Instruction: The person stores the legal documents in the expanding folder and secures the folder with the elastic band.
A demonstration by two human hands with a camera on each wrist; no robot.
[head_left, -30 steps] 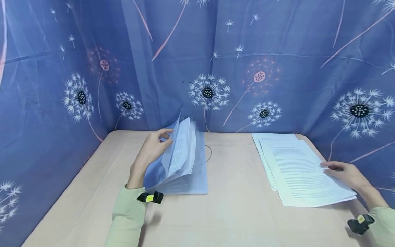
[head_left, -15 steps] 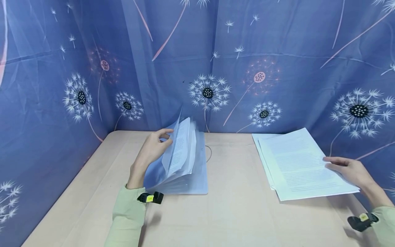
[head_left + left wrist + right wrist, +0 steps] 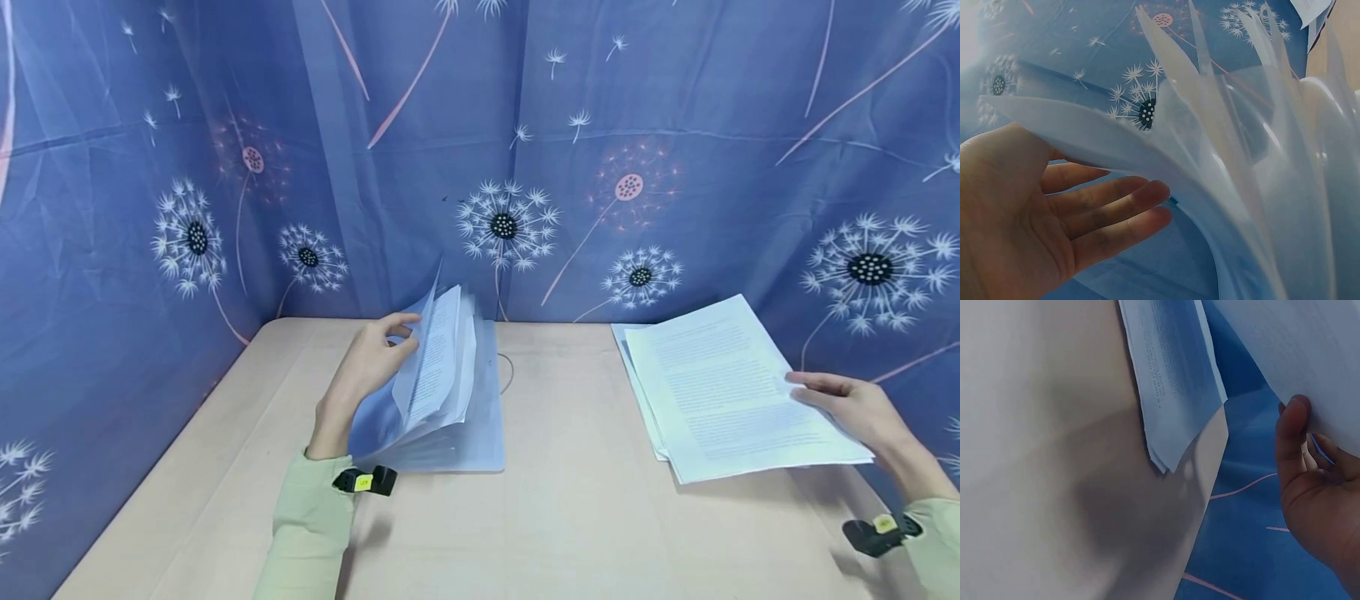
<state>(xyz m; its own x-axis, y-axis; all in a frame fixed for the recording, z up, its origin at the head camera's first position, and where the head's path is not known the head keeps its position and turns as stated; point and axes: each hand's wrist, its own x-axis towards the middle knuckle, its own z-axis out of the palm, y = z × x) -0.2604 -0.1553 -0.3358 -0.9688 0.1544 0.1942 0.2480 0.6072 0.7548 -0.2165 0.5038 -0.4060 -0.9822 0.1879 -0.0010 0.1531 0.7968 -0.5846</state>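
My left hand (image 3: 372,357) pinches the edge of a clear plastic pocket in a blue display book (image 3: 480,442), which lies spread at the left of the table. Its pockets fan upright with printed pages inside. In the left wrist view several translucent pockets (image 3: 1272,187) curve up beside the left hand (image 3: 1079,212), its thumb partly hidden. Over at the right, my right hand (image 3: 855,408) grips a printed paper sheet (image 3: 735,392) by its right edge, thumb against it. The sheet is raised and tilted above other printed sheets (image 3: 1172,387), which lie on the table.
The beige table (image 3: 577,500) meets a blue dandelion-print curtain (image 3: 420,167) at its back and sides. A thin cord loop (image 3: 510,372) pokes out at the display book's right edge. Black camera straps circle both wrists.
My right hand has lifted the printed sheet off the other papers and turned it slightly, so its far end has risen. The left hand and the display book have stayed put.
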